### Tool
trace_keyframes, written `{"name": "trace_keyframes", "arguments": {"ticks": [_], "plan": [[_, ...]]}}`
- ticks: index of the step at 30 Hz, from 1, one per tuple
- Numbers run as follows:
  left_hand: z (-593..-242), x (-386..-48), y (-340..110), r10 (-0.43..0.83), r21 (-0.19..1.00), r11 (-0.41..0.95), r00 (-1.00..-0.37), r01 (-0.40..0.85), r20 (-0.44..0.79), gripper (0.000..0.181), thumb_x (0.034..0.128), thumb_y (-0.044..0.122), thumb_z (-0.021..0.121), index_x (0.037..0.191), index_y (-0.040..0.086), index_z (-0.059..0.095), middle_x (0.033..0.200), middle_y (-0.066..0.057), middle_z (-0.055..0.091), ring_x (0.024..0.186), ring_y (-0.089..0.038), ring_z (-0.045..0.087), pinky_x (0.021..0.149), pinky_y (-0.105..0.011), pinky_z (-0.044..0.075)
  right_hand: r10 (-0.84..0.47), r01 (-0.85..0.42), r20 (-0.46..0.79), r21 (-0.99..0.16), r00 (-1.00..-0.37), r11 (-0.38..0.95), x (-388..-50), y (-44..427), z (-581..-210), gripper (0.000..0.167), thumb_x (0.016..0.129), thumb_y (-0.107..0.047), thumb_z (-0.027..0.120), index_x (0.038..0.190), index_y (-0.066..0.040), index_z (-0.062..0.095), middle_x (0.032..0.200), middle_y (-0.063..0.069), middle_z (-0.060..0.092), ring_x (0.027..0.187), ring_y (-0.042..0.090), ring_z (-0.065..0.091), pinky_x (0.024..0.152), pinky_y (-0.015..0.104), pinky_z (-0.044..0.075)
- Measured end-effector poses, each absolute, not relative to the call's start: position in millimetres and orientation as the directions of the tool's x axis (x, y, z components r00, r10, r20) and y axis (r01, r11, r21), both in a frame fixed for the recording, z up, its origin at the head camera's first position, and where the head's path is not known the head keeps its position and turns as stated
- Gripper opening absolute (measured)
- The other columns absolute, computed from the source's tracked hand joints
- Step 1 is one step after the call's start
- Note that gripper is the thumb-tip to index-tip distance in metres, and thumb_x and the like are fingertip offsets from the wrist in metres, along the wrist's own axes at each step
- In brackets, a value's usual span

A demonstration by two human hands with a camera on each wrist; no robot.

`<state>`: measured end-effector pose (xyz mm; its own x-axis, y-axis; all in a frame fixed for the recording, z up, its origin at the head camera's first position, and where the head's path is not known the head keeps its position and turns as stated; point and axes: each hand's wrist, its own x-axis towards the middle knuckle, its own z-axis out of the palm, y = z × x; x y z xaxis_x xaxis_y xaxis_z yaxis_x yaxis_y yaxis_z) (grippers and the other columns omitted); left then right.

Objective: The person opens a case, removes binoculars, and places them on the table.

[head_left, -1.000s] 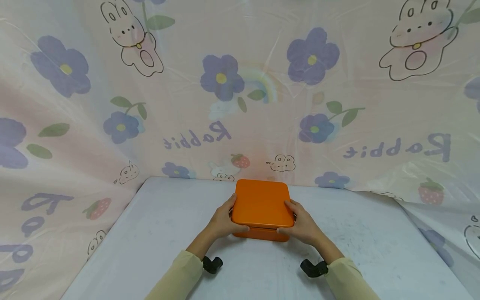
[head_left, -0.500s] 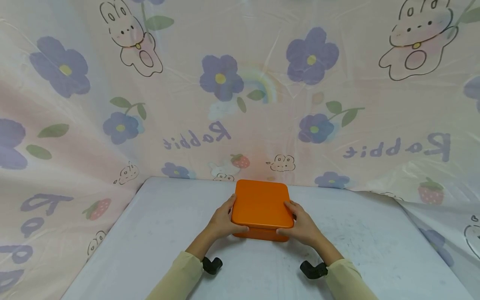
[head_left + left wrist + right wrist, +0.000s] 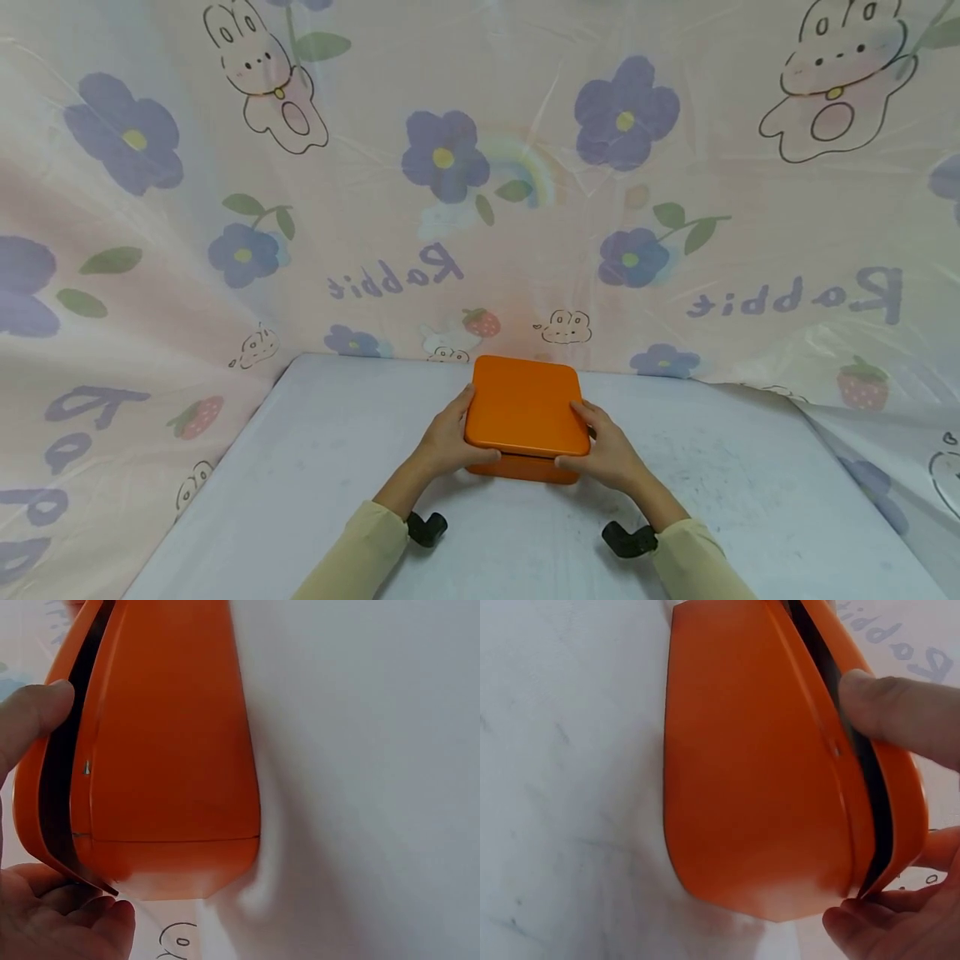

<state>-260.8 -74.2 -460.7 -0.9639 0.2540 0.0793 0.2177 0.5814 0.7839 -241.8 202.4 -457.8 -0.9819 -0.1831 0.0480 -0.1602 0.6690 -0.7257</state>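
Note:
An orange box (image 3: 525, 468) stands on the white table, its orange lid (image 3: 527, 406) on top. Left hand (image 3: 448, 442) grips the lid's left side, thumb at the front edge and fingers along the side. The right hand (image 3: 606, 450) holds the lid's right side in the same way. Both wrist views show a dark gap between the lid (image 3: 31, 796) and the box body (image 3: 169, 735), narrowing toward the fingertips. Against the lid (image 3: 904, 799) in the right wrist view lies the right thumb, with fingertips below its edge. What the box contains is hidden.
The white table (image 3: 315, 483) extends around the box on both sides. Behind it and at the sides hangs a curtain (image 3: 525, 250) printed with rabbits and flowers. Black curved pieces (image 3: 427, 530) sit at both wrists, just above the table.
The lid has risen slightly at its back edge, and a thin dark gap shows again at the front. Both hands keep their grip, almost in the same place.

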Motion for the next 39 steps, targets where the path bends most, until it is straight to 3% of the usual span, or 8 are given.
{"name": "trace_keyframes", "arguments": {"ticks": [17, 39], "plan": [[-451.7, -263.9, -69.5, 0.263, 0.783, 0.575, -0.960, 0.238, 0.099, 0.116, 0.0651, 0.038, 0.088, 0.156, 0.020, 0.017, 0.160, 0.002, 0.024, 0.143, -0.023, 0.034, 0.115, -0.048, 0.033, -0.193, -0.190, 0.082, -0.739, -0.978, 0.646, -241.7, 209.5, -447.1, 0.100, 0.071, -0.036, 0.084, 0.150, -0.004, 0.031, 0.158, 0.021, 0.022, 0.140, 0.041, 0.033, 0.111, 0.054, 0.035], [-438.4, -266.2, -77.9, 0.258, 0.762, 0.585, -0.954, 0.279, 0.151, 0.113, 0.0665, 0.039, 0.088, 0.155, 0.019, 0.020, 0.161, 0.003, 0.021, 0.148, -0.022, 0.025, 0.118, -0.050, 0.027, -0.231, -0.272, 0.161, -0.740, -0.960, 0.615, -246.7, 204.9, -436.2, 0.096, 0.073, -0.025, 0.083, 0.150, -0.001, 0.031, 0.157, 0.023, 0.023, 0.138, 0.043, 0.035, 0.111, 0.055, 0.035]]}}
